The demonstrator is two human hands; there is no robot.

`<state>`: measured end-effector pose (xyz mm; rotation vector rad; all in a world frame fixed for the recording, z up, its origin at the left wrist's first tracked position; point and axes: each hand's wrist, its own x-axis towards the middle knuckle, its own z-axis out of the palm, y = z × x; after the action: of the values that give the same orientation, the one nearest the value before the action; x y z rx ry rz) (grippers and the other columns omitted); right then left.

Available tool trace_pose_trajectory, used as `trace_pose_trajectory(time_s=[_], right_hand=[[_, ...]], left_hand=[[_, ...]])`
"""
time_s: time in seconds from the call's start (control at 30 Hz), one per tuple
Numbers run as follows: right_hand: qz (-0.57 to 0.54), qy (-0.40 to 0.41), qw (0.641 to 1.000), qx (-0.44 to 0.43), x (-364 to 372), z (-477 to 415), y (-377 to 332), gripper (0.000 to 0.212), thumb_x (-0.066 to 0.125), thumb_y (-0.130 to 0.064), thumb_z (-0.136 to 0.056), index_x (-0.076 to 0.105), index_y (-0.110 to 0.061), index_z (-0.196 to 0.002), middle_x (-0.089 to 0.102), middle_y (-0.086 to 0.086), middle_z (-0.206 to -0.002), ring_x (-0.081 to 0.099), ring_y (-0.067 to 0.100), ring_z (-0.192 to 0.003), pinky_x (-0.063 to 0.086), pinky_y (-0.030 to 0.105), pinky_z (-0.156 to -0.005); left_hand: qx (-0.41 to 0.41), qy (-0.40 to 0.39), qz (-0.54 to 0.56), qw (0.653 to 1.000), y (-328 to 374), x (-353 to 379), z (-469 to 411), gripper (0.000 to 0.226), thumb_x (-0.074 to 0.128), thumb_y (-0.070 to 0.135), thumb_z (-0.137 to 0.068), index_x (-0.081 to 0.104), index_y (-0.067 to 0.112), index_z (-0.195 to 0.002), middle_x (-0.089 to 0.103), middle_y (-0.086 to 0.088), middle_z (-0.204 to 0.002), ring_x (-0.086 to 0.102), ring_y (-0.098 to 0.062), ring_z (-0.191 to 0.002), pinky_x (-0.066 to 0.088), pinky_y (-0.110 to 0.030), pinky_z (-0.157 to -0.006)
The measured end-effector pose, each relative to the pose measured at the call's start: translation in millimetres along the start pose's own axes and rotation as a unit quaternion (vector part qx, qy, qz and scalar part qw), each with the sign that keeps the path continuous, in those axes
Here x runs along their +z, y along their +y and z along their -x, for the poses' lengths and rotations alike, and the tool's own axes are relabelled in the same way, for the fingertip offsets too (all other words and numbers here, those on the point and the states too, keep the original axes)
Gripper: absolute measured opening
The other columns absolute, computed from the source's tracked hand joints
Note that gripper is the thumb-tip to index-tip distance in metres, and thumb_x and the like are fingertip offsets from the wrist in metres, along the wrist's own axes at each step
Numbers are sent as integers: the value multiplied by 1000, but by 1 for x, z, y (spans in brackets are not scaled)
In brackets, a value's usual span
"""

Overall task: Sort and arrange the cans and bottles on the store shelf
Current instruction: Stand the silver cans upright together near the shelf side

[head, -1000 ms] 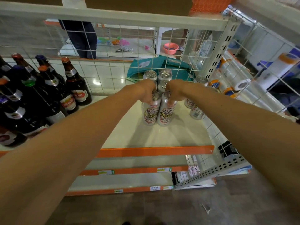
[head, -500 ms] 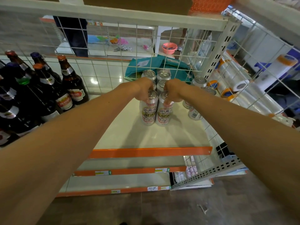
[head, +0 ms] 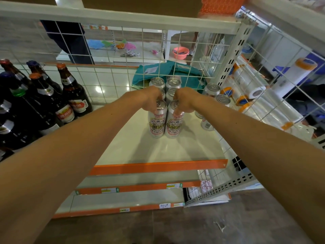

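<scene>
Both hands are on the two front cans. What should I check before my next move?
1. Left hand grips the left front can at its top: ok.
2. Right hand grips the right front can at its top: ok.
3. Both front cans upright, labels facing out: ok.
4. Front pair lined up with the cans behind: ok.
5. Two loose cans at the right, apart from the block: not ok.
6. Front pair seated on the shelf or lifted: cannot tell.
</scene>
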<state>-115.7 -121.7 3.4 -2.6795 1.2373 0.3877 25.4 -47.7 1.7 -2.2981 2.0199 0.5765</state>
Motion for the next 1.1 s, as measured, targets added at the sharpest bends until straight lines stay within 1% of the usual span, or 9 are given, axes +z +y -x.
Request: trace_pose_trajectory(time_s=[0.1, 0.2, 0.3, 0.43, 0.53, 0.63, 0.8, 0.93, 1.1], right_hand=[[-2, 2, 1000, 2, 0, 2, 0, 72, 83, -38, -74, 54, -7, -132, 58, 13, -128, 57, 31, -113, 52, 39, -92], [-62, -19, 998, 1, -4, 6, 7, 66, 79, -43, -79, 54, -8, -129, 59, 9, -125, 58, 29, -110, 54, 38, -88], [-167, -6, 986, 21, -10, 6, 17, 45, 64, -55, -88, 63, -12, -100, 63, 6, -96, 62, 26, -89, 57, 36, -74], [-175, 42, 982, 63, -15, 1, 31, 56, 53, -60, -92, 65, -6, -83, 66, 10, -75, 66, 26, -76, 55, 36, -77], [-169, 51, 982, 64, -16, 1, 40, 58, 52, -56, -95, 66, -2, -81, 66, 12, -73, 62, 24, -70, 48, 33, -72], [-146, 51, 986, 69, -19, 1, 47, 56, 53, -49, -96, 71, 4, -92, 69, 19, -85, 61, 27, -75, 49, 35, -71], [-117, 180, 971, 104, -20, 15, 87, 26, 60, -30, -93, 69, -10, -108, 68, 14, -108, 63, 30, -95, 55, 44, -82], [-120, 142, 974, 127, -6, 33, 121, 35, 61, -28, -94, 60, -14, -126, 60, 11, -119, 59, 28, -103, 46, 34, -77], [-105, 120, 983, 96, 17, 38, 142, 49, 65, -19, -90, 51, -13, -136, 55, 11, -130, 56, 30, -114, 46, 32, -82]], left_hand=[[-23, -19, 28, 999, -1, -1, 1, 67, 78, 14, -79, 49, 17, -140, 57, -9, -128, 60, -31, -108, 55, -43, -90], [-56, -26, 183, 981, -8, -8, 7, 71, 78, 11, -81, 44, 17, -143, 53, -6, -129, 57, -30, -114, 54, -43, -93], [-99, 16, 329, 939, -23, -13, 15, 57, 74, 16, -87, 49, 12, -139, 57, -8, -123, 59, -28, -109, 52, -42, -92], [-133, 116, 332, 927, -33, -12, 20, 29, 70, 23, -90, 64, 11, -116, 65, -12, -112, 64, -30, -103, 55, -39, -81], [-134, 85, 316, 935, -31, -10, 20, 31, 68, 29, -91, 65, 8, -113, 65, -12, -109, 63, -29, -100, 52, -37, -73], [-124, 56, 289, 948, -24, -8, 20, 30, 68, 29, -91, 66, 4, -107, 62, -9, -99, 58, -25, -91, 48, -32, -68], [-72, 167, 253, 950, 0, -22, 19, 23, 62, 16, -92, 71, 5, -110, 68, -9, -110, 58, -19, -96, 45, -29, -77], [5, 183, 272, 945, 32, -19, 17, 28, 62, 16, -94, 68, 10, -121, 67, -5, -123, 61, -19, -112, 44, -26, -91], [86, 159, 219, 959, 81, 14, 4, 28, 61, 17, -95, 67, 13, -123, 68, -5, -122, 62, -18, -106, 48, -31, -94]])
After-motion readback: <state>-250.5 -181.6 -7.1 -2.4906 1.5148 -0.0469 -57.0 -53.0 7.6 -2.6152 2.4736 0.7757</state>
